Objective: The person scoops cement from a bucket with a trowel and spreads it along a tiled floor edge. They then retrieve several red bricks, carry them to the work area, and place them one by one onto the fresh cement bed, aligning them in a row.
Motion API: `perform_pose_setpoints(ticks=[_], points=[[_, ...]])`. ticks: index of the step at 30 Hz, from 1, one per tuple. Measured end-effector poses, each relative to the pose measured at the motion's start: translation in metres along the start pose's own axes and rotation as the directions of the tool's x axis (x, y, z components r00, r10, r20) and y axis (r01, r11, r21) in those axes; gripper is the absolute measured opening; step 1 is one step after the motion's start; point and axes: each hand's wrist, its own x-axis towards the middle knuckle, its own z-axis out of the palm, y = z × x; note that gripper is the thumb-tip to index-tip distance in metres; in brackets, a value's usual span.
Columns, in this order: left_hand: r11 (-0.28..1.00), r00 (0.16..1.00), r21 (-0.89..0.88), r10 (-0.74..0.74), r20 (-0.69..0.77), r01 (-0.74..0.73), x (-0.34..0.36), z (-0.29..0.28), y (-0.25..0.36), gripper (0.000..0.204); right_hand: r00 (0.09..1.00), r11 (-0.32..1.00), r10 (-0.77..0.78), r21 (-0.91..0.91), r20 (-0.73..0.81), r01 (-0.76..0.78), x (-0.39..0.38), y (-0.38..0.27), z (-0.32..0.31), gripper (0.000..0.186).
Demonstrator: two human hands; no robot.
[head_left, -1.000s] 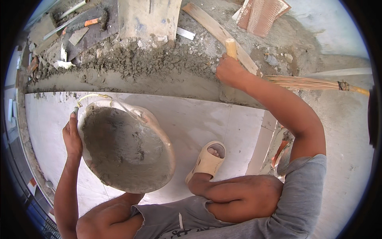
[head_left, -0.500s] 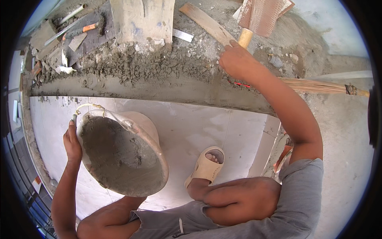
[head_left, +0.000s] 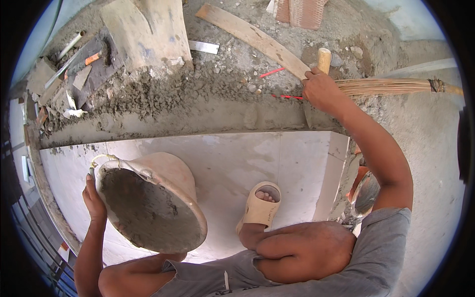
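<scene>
A pale bucket coated inside with wet grey mortar leans toward me on the light tiles. My left hand is closed at its left side, round the grip of the bucket's handle. My right hand is closed round a trowel; its wooden handle sticks up past my fist. Below the fist the narrow edge of its blade reaches the smoothed mortar bed along the tiles' far edge. Most of the blade is hidden or seen edge-on.
A long wooden strip ends beside my right hand. A stick broom lies to the right. Beyond the mortar are a bent board, a short metal strip and rubble. My sandalled foot stands on the tiles.
My right hand has moved right and nearer along the mortar bed with the trowel, uncovering more of the red sticks. The view has shifted slightly. My left hand keeps its hold on the bucket.
</scene>
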Motion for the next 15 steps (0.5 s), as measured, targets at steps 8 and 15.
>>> perform_pose_setpoints(ticks=[8, 15], points=[[0.998, 0.998, -0.033, 0.051, -0.047, -0.053, -0.006, 0.009, 0.011, 0.05, 0.983, 0.984, -0.179, 0.003, 0.043, 0.179, 0.055, -0.032, -0.068, 0.018], [0.998, 0.999, -0.044, 0.039, -0.018, -0.039, -0.002, 0.006, 0.002, 0.051, 0.971, 0.97, -0.235, 0.048, -0.054, 0.237, 0.111, -0.059, -0.115, 0.012]])
